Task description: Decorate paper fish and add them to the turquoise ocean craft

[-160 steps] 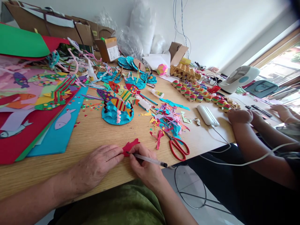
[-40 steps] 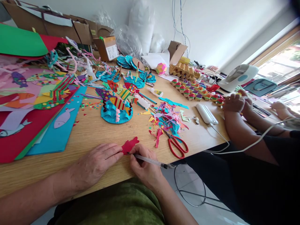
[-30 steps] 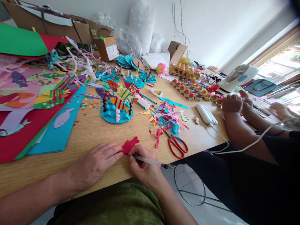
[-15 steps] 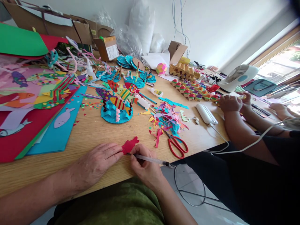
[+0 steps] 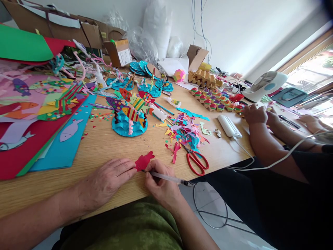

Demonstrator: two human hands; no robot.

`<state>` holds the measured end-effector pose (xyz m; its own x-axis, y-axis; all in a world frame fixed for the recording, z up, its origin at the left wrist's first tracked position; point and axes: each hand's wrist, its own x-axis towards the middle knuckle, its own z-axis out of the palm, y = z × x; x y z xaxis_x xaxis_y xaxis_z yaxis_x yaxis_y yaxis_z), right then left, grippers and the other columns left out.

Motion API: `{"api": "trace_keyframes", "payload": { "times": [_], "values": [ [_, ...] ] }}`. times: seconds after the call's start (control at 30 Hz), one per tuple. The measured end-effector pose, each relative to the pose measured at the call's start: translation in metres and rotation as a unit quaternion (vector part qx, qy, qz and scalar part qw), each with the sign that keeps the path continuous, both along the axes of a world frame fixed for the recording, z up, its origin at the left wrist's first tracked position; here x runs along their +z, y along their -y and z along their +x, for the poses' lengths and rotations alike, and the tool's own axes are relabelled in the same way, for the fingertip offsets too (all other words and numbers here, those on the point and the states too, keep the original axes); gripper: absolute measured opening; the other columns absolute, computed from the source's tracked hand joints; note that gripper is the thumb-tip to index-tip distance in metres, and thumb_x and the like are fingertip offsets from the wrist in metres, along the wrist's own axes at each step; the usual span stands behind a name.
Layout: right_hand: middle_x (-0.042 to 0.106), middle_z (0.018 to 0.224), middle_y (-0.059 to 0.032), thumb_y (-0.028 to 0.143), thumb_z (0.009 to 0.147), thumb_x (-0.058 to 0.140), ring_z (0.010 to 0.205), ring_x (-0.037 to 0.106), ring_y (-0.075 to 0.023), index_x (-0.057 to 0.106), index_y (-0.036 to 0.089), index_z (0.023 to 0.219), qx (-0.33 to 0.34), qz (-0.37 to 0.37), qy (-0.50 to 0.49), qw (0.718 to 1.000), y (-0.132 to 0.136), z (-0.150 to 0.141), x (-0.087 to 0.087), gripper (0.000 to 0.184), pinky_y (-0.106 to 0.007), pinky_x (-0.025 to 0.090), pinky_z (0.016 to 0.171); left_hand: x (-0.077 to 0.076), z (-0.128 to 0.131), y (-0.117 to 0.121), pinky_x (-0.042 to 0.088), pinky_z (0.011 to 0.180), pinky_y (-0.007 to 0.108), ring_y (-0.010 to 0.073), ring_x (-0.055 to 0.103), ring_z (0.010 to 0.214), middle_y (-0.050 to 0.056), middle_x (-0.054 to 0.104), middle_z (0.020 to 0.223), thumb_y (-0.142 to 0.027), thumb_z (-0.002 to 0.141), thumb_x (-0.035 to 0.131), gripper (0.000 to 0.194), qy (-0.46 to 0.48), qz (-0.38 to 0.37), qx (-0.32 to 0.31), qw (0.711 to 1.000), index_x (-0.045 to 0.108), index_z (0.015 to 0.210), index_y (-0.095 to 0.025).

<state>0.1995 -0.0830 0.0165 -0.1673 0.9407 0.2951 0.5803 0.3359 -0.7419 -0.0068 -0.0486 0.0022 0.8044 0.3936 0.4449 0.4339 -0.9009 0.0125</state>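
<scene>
A small red paper fish (image 5: pixel 144 161) lies on the wooden table close to the front edge. My left hand (image 5: pixel 109 178) rests flat on the table, fingers stretched out, with its fingertips on the left end of the fish. My right hand (image 5: pixel 161 182) is closed around a pen (image 5: pixel 169 177) with a clear barrel and dark end. The pen's tip is at the lower edge of the fish, partly hidden by my fingers. To the right lie red-handled scissors (image 5: pixel 197 163), below a heap of colourful paper scraps (image 5: pixel 188 130).
A blue paper base with striped fish (image 5: pixel 130 126) stands ahead. Coloured sheets (image 5: pixel 59 152) lie left. A white power bank (image 5: pixel 229 126) with a cable lies right, near another person's hands (image 5: pixel 256 114). A painted egg carton (image 5: pixel 214 100) and glue bottle (image 5: pixel 173 102) are farther back.
My hands, the pen and the red fish look almost unmoved. The other person's hands at the right have shifted slightly.
</scene>
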Motion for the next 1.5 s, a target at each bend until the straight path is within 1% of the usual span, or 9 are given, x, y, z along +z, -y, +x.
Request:
{"api": "trace_keyframes", "payload": {
  "times": [0.13,0.33,0.5,0.7,0.87,1.07,1.3,1.5],
  "values": [
    [0.051,0.059,0.0034,0.012,0.071,0.045,0.053,0.045,-0.0113,0.049,0.02,0.072,0.008,-0.013,-0.016,1.0,-0.0004,-0.0003,0.0008,0.008,-0.023,0.034,0.054,-0.0003,0.0002,0.0001,0.051,0.087,0.033,0.0197,0.056,0.105,0.008,0.064,0.111,-0.002,0.087,0.03,0.04,0.002,0.001,0.002,1.0,0.058,0.114,-0.013],
    [0.048,0.059,0.0049,0.013,0.073,0.046,0.049,0.041,-0.0089,0.049,0.02,0.071,-0.015,-0.068,-0.134,0.988,-0.0008,0.0026,0.002,0.008,-0.02,0.031,0.047,0.0002,-0.0012,-0.0002,0.049,0.09,0.033,0.019,0.055,0.107,0.008,0.063,0.113,-0.001,0.086,0.03,0.042,-0.014,-0.007,0.001,1.0,0.057,0.116,-0.015],
    [0.051,0.059,0.0041,0.013,0.073,0.048,0.052,0.044,-0.0094,0.051,0.02,0.072,-0.004,-0.069,-0.102,0.992,-0.0023,0.0062,0.0033,0.008,-0.02,0.033,0.049,-0.001,-0.0026,-0.0006,0.047,0.092,0.032,0.0182,0.055,0.107,0.007,0.063,0.115,-0.001,0.085,0.03,0.044,-0.023,-0.014,0.0,1.0,0.054,0.119,-0.017],
    [0.05,0.059,0.0042,0.014,0.073,0.047,0.052,0.043,-0.0095,0.05,0.02,0.072,0.008,-0.051,-0.065,0.997,-0.0037,0.0044,0.0039,0.007,-0.021,0.034,0.052,-0.001,-0.0029,-0.0004,0.047,0.092,0.033,0.0189,0.054,0.108,0.007,0.062,0.115,-0.002,0.085,0.031,0.044,-0.015,-0.019,-0.008,1.0,0.054,0.119,-0.017],
    [0.051,0.06,0.0037,0.013,0.073,0.046,0.053,0.045,-0.0102,0.05,0.02,0.072,0.008,-0.047,-0.051,0.998,-0.0039,0.0039,0.0036,0.007,-0.022,0.036,0.053,-0.0024,-0.0021,0.0,0.046,0.093,0.034,0.0193,0.052,0.11,0.006,0.061,0.116,-0.001,0.085,0.032,0.049,-0.018,-0.026,0.0,0.999,0.05,0.126,-0.02],
    [0.054,0.062,0.0026,0.014,0.073,0.045,0.055,0.048,-0.0111,0.05,0.02,0.071,0.008,-0.043,-0.042,0.998,-0.0044,0.0034,0.0036,0.008,-0.022,0.037,0.054,-0.0014,-0.0006,0.0001,0.047,0.091,0.034,0.0199,0.052,0.108,0.006,0.061,0.114,-0.002,0.086,0.031,0.045,-0.012,-0.015,-0.005,1.0,0.053,0.122,-0.018],
    [0.052,0.061,0.0027,0.013,0.073,0.045,0.054,0.047,-0.0114,0.049,0.02,0.07,0.011,-0.037,-0.031,0.999,-0.0048,0.0029,0.0047,0.008,-0.022,0.037,0.054,-0.0001,0.0008,0.0001,0.046,0.092,0.033,0.0196,0.051,0.108,0.006,0.061,0.113,-0.001,0.086,0.03,0.045,-0.008,-0.005,-0.003,1.0,0.053,0.121,-0.018],
    [0.047,0.056,0.0044,0.013,0.074,0.046,0.052,0.045,-0.011,0.049,0.02,0.071,0.001,-0.03,-0.021,0.999,-0.0044,0.0028,0.0048,0.008,-0.022,0.035,0.053,0.0025,0.0009,0.0,0.048,0.089,0.033,0.0201,0.053,0.106,0.007,0.062,0.113,-0.003,0.088,0.03,0.042,-0.015,0.005,-0.003,1.0,0.054,0.12,-0.017]
  ]
}}
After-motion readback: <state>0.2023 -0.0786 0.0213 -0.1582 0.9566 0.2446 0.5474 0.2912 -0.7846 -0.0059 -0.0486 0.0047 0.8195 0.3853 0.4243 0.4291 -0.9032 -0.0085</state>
